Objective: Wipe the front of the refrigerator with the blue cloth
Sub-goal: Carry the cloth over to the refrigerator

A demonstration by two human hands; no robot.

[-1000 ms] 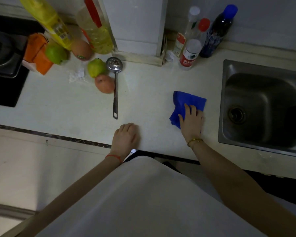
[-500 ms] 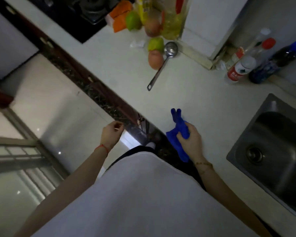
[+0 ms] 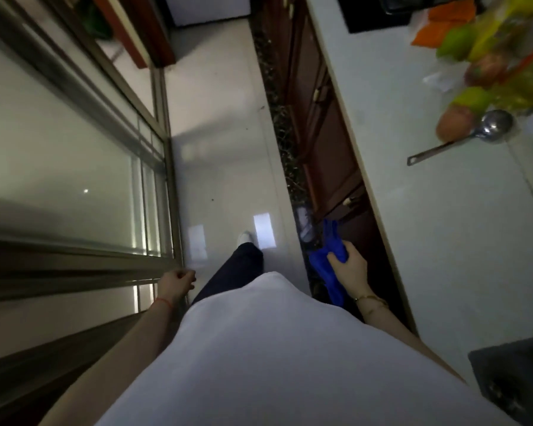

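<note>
My right hand (image 3: 350, 267) grips the bunched blue cloth (image 3: 328, 262), which hangs down at my right side in front of the dark cabinet doors, below the counter edge. My left hand (image 3: 177, 281) is loosely curled with nothing in it, close to the metal frame of a glass sliding door. A white appliance front (image 3: 206, 7) shows at the far end of the floor; I cannot tell whether it is the refrigerator.
The white counter (image 3: 428, 210) runs along the right with a slotted ladle (image 3: 462, 139), fruit (image 3: 453, 124) and bottles, all blurred. The sink corner (image 3: 514, 382) is at lower right. A glass sliding door (image 3: 74, 167) lines the left. A tiled floor aisle (image 3: 222, 149) lies ahead.
I have turned left away from the counter to face down the aisle. My right hand lifted the cloth off the counter and lowered it to my side. My left hand left the counter edge.
</note>
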